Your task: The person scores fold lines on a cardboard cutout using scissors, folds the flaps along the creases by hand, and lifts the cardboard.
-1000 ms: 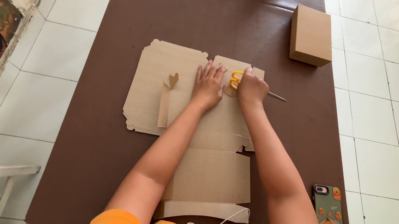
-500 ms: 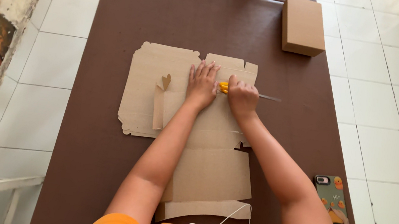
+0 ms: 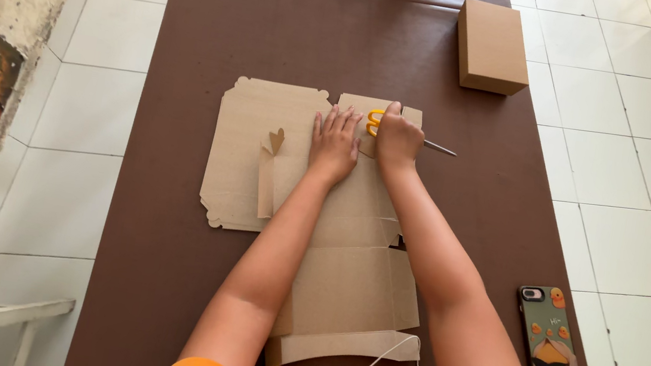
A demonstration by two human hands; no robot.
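- My right hand (image 3: 398, 140) is closed around the yellow-handled scissors (image 3: 387, 126), blades pointing toward the worktop's right edge, tip lying past the flattened cardboard box blank (image 3: 313, 207).
- My left hand (image 3: 335, 143) lies flat with fingers spread, pressing the blank down just beside the scissors; it grips nothing.
- The blank lies mid-worktop, running toward the near edge.
- I judge I'm cutting or scoring at its far flap; the next move calls for firm pressure and a straight blade.
- A closed cardboard box (image 3: 492, 47) sits by the far right corner; contents hidden.
- A phone (image 3: 548, 340) lies at the near right corner.
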